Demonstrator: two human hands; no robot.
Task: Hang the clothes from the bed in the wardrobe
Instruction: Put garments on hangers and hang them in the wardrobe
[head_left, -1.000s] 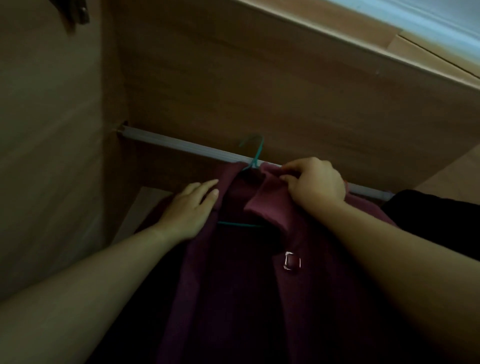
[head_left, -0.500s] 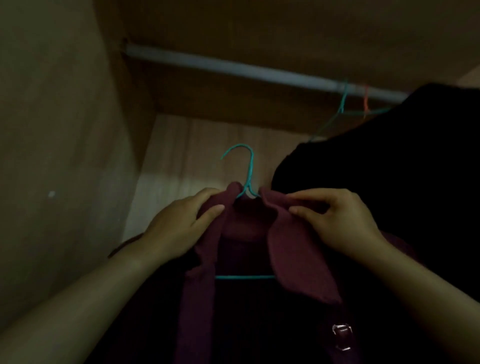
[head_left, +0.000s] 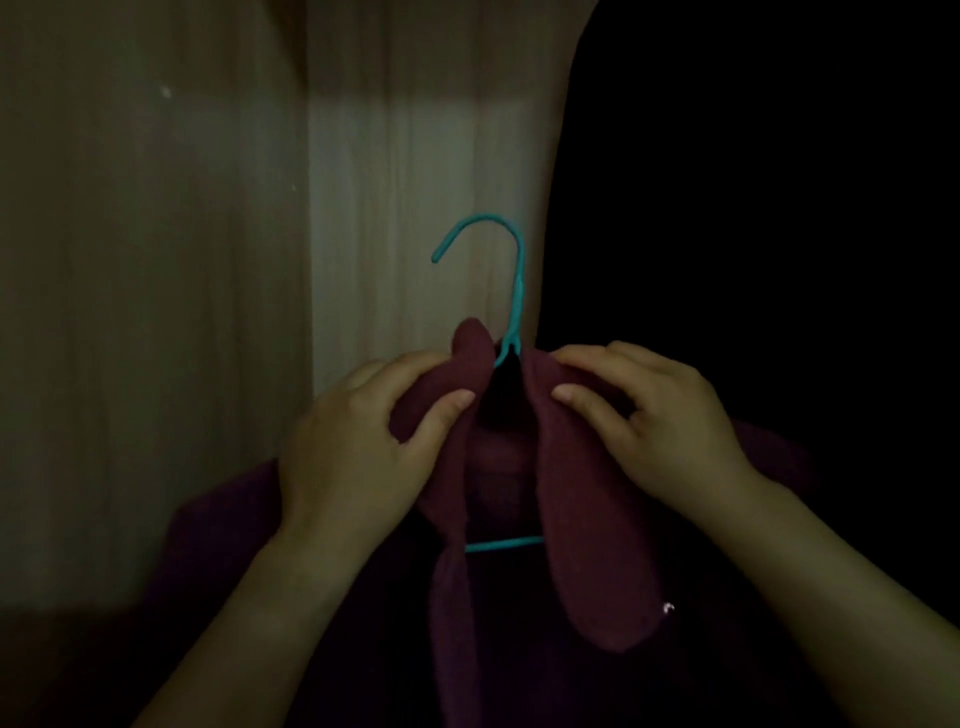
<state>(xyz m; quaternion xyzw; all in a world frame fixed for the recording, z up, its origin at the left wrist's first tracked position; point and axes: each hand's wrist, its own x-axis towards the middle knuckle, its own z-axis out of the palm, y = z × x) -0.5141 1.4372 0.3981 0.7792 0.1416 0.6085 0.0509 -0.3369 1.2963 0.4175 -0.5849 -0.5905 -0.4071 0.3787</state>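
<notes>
Head view, left hand, right hand pinching maroon coat collar, teal hanger

There is nothing to read from here: no lettering, label, brand or number shows on the maroon garment, the teal hanger or the wooden wardrobe wall. The light is dim, and a small bright fastening on the cloth carries no legible mark.
</notes>
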